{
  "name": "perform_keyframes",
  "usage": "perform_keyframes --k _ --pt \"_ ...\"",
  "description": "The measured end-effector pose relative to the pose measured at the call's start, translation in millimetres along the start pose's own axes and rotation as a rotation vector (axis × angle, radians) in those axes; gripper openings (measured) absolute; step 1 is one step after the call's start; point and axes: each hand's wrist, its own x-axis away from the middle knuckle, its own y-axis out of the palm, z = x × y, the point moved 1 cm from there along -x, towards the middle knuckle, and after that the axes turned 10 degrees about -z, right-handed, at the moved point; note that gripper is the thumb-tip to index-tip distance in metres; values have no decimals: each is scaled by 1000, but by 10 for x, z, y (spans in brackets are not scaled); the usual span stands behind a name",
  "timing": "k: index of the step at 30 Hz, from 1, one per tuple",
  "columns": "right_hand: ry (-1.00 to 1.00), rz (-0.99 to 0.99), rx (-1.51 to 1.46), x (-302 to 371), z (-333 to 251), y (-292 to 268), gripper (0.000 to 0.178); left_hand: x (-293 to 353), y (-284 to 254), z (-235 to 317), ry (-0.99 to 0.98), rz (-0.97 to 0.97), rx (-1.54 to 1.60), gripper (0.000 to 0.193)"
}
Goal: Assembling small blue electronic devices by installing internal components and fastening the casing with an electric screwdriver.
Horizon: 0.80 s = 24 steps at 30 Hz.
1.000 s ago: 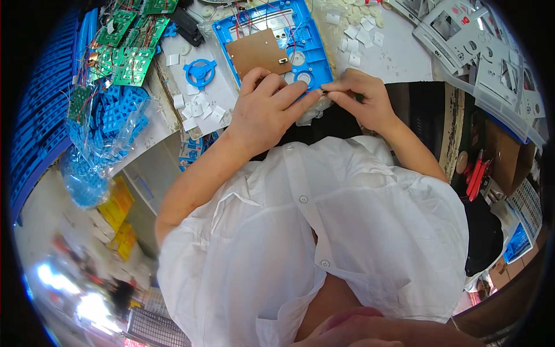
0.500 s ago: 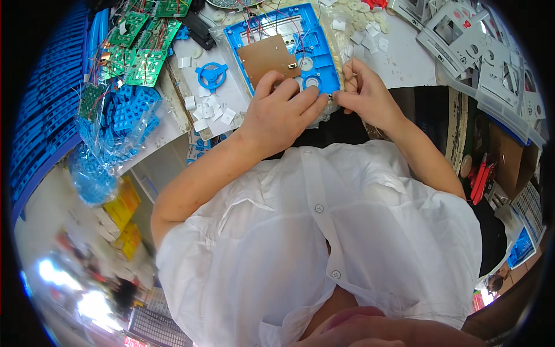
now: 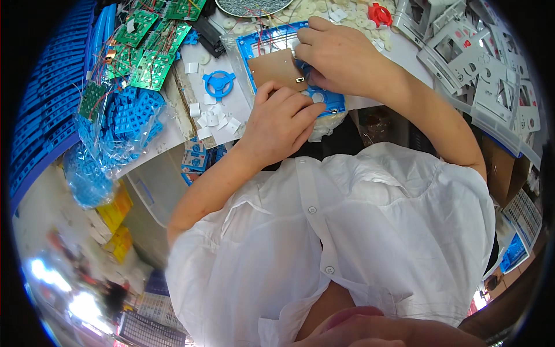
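The left hand rests bent fingers on the blue casing beneath them, apparently steadying it; any grip is hidden. The brown board lies just beyond them. The right hand curls its fingers over the casing's right side, any pinch unseen.

We can make out no words or numbers. We see small red marks on the white panels.

White table: blue casing on clear plastic, blue ring, white squares
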Motion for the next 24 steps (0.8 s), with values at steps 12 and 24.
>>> perform_keyframes --k 12,24 --pt "-93 -56 152 -124 -9 -71 16 -21 25 -3 -43 21 26 23" --pt "37 79 -322 480 -606 49 11 -266 -365 -514 -383 268 3 21"
